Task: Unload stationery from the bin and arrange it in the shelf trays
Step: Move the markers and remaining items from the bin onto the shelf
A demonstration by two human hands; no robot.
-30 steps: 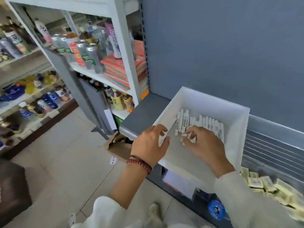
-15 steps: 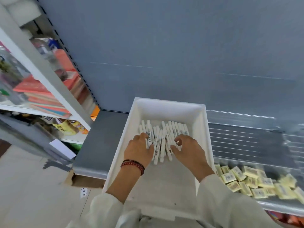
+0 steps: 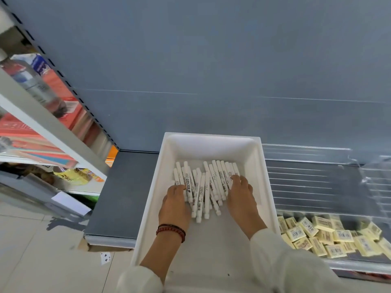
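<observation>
A white tray stands on the grey shelf, and its front end sticks out past the shelf edge. Several white pens lie in a loose fan in its back half. My left hand, with a red bead bracelet on the wrist, touches the left side of the pile with bent fingers. My right hand rests flat on the right side of the pile, fingers pointing to the back. Neither hand lifts a pen. The front half of the tray is bare.
To the right, a clear ribbed tray holds several yellow labelled packs at its front. A white shelf unit with bottles and red boxes stands at the left. A small card lies on the tiled floor below.
The view has swung from the left shelf unit onto the tray. My left hand moved off the tray's rim onto the pens. Both hands now bracket the pile.
</observation>
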